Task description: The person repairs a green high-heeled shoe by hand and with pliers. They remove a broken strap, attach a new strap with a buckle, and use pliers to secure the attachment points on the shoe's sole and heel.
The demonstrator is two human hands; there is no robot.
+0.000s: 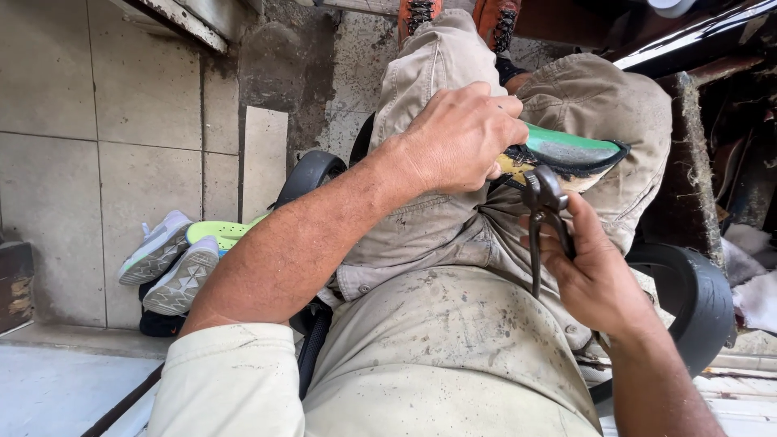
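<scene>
Left hand (457,137) was clamped down on the shoe (566,158), which lay sole-side out across the lap, on the thigh of the dirty beige trousers (437,235). Fingers clenched over the near end of the shoe, pinning it. Right hand (595,275) was closed around the handles of the pincers (544,214), head up and touching the shoe's edge just below the green sole.

My read on progress: mid-job. The dark rim around the green sole looked ragged and partly lifted at the end near the pincers, so some edge work seemed done there. The far right end of the rim looked seated, so I'd judge that stretch as left to do. Couldn't tell whether the pincer head was biting anything or just resting against the edge; the head itself was too small to read.

Off to the left on the tiled floor (48,210): a pair of grey trainers (166,259) with a lime-green sole (222,232) beside them, untouched. Black tyre (696,299) near right.
</scene>
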